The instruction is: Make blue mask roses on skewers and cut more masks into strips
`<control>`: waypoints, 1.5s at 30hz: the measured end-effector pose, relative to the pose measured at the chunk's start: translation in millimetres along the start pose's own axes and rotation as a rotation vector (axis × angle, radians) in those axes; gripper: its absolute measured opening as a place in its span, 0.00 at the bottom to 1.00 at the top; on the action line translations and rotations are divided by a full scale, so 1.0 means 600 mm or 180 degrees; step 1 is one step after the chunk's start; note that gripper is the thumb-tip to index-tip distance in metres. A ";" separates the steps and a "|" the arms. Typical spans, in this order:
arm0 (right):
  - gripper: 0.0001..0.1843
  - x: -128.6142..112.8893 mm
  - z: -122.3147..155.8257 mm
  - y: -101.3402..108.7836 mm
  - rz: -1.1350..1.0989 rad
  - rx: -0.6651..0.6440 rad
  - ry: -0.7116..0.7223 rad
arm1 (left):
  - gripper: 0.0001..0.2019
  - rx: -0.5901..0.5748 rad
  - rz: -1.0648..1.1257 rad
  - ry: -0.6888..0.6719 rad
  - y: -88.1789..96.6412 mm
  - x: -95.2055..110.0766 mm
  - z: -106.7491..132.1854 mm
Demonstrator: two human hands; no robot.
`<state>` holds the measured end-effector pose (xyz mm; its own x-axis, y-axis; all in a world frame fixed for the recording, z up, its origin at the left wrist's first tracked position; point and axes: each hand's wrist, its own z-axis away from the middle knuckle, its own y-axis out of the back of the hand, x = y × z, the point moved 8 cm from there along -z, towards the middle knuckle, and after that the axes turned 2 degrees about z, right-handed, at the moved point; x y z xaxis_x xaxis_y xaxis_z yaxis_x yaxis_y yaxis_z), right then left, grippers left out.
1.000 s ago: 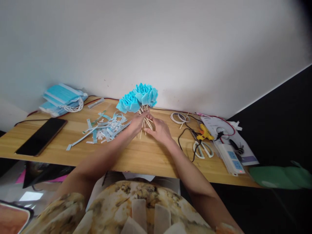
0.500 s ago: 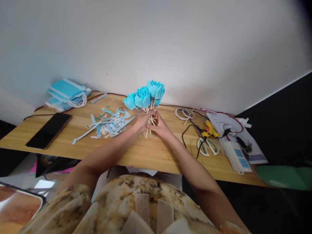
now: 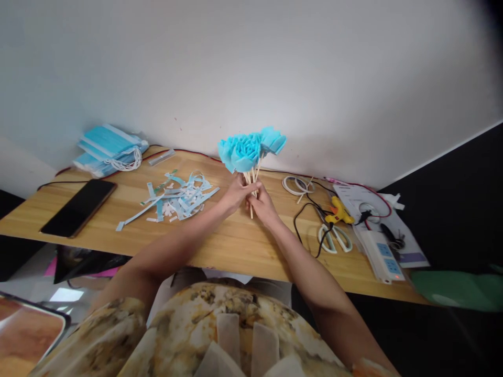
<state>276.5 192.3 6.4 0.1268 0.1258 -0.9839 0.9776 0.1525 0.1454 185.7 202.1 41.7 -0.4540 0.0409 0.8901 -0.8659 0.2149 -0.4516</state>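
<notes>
Several bright blue handmade flowers (image 3: 247,149) on thin wooden sticks (image 3: 251,178) stand bunched together above the middle of the table. Both hands grip the sticks below the flower heads. My left hand (image 3: 237,192) is closed round the bunch from the left, its thumb laid across the sticks. From the right, my right hand (image 3: 262,204) is closed on the lower part of the same sticks, and its fingers are partly hidden behind them. One flower leans out to the right of the others.
Left on the wooden table (image 3: 236,246) lie a scrap pile (image 3: 178,196), a phone (image 3: 78,208) and blue face masks (image 3: 110,146). To the right are a white cord coil (image 3: 296,185), a yellow glue gun (image 3: 338,210), white-handled scissors (image 3: 334,238) and a power strip (image 3: 383,256). A wall rises behind.
The flower bunch has moved a little to the right and turned in my hands, so the heads face differently. Both hands have shifted right with it and still hold the sticks.
</notes>
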 end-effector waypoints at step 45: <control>0.26 -0.016 0.002 -0.023 -0.0356 -0.0498 -0.0036 | 0.21 0.0242 -0.0244 -0.0100 0.033 0.007 -0.013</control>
<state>262.3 187.5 13.6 0.0217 0.0886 -0.9958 0.9476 0.3156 0.0487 168.6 214.1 37.1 -0.3911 -0.0035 0.9204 -0.9113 0.1416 -0.3867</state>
